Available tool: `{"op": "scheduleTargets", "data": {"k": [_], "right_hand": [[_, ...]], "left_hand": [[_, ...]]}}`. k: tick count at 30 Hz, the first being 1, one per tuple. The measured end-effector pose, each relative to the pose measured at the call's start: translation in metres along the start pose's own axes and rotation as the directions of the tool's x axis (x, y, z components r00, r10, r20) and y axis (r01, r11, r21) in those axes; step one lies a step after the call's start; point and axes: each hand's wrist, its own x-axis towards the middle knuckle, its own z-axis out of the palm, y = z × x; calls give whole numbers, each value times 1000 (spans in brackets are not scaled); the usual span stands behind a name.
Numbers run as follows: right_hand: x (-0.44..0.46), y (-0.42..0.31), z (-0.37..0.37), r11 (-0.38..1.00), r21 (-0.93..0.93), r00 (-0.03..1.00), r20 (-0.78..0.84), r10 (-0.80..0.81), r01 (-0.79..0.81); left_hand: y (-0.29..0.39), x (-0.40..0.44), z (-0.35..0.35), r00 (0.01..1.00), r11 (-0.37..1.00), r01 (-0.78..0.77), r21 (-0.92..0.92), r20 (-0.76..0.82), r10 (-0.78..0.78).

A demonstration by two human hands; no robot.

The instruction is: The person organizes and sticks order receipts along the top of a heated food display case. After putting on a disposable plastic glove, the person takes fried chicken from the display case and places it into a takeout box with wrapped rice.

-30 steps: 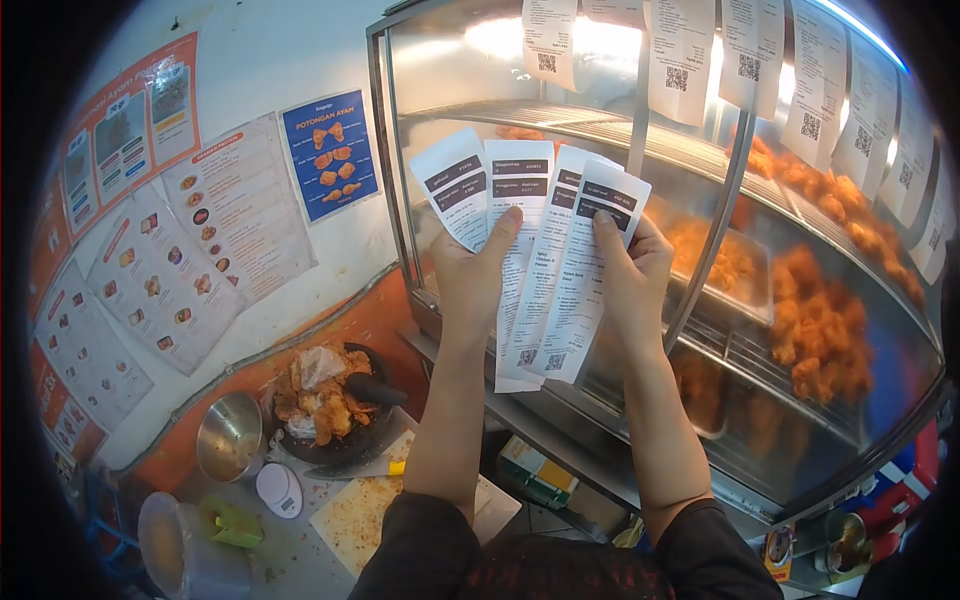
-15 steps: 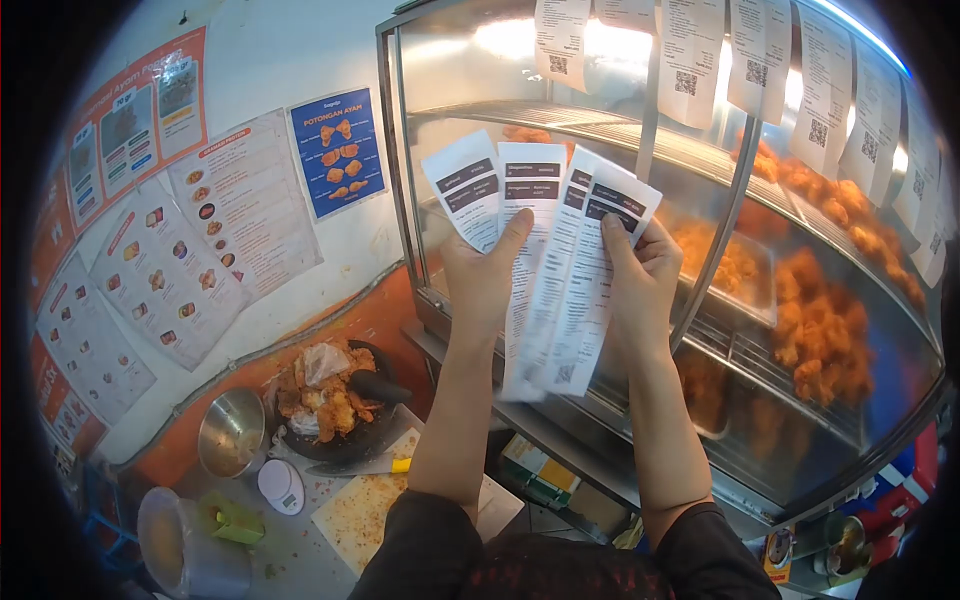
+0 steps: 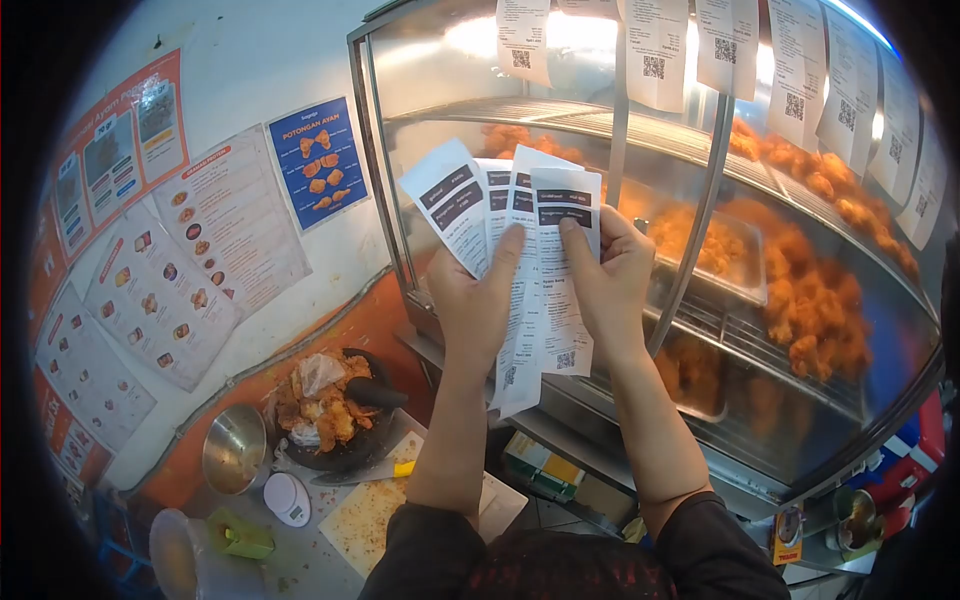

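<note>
Several printed paper receipts (image 3: 450,200) with dark header bands are fanned out in front of the display case. My left hand (image 3: 468,305) is closed on the left part of the fan, its thumb pressing the slips near their middle. My right hand (image 3: 615,295) pinches the rightmost receipt (image 3: 564,335), the thumb just below its dark header. That slip hangs almost straight and overlaps the one beside it. The left-hand slips partly cover each other, and the fingers behind the papers are mostly hidden.
Fried chicken fills the glass display case (image 3: 665,335), with receipts (image 3: 653,60) hanging along its top. Lower left are a stone mortar (image 3: 395,440) holding chicken, a knife (image 3: 350,474), a cutting board (image 3: 365,520), a metal bowl (image 3: 235,455) and a small scale (image 3: 288,499).
The fan is tighter, with slips overlapping more. My left thumb now lies on a slip farther right, and a single front receipt shows under my right thumb. The view has shifted slightly.
</note>
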Motion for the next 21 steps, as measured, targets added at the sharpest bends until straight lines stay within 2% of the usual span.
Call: {"op": "scheduleTargets", "data": {"k": [2, 3, 5, 7, 10, 14, 16, 17, 19, 20, 21], "right_hand": [[-1, -2, 3, 1000, -14, 1000, -11, -21, 21], [-1, -2, 4, 1000, 22, 1000, -18, 16, -16], [-2, -5, 2, 997, 58, 998, -26, 54, -52], [-2, -11, -4, 955, 172, 970, 77, 230, -240], [-1, -18, -4, 940, 217, 963, 131, 237, -261], [2, -1, -15, 970, 146, 980, 55, 189, -195], [5, -2, -17, 985, 149, 989, -112, 98, -81], [6, -4, -18, 985, 150, 989, -111, 97, -80], [8, -6, -21, 999, 13, 989, -141, 41, -39], [8, -6, -20, 999, 13, 989, -142, 41, -40], [8, -5, -19, 995, -94, 990, -139, 13, -26]], "left_hand": [[3, -3, 4, 999, 999, -16, 31, 38, 15], [3, -4, 5, 997, 998, -37, 60, 75, 32], [0, -3, 2, 996, 999, 22, 33, 84, -25], [-1, -1, 1, 998, 1000, 18, -19, 65, -17], [-4, 2, -2, 998, 998, 18, -59, 67, -14], [-8, 4, -3, 1000, 994, -14, -108, 26, 17], [-6, 5, -6, 998, 997, 47, -62, 45, -45], [-5, 5, -6, 998, 997, 46, -62, 44, -43], [-4, 5, -6, 998, 996, 61, -59, 37, -59], [-4, 5, -6, 997, 996, 62, -59, 39, -60], [-5, 4, -6, 998, 996, 53, -71, 40, -50]]}}
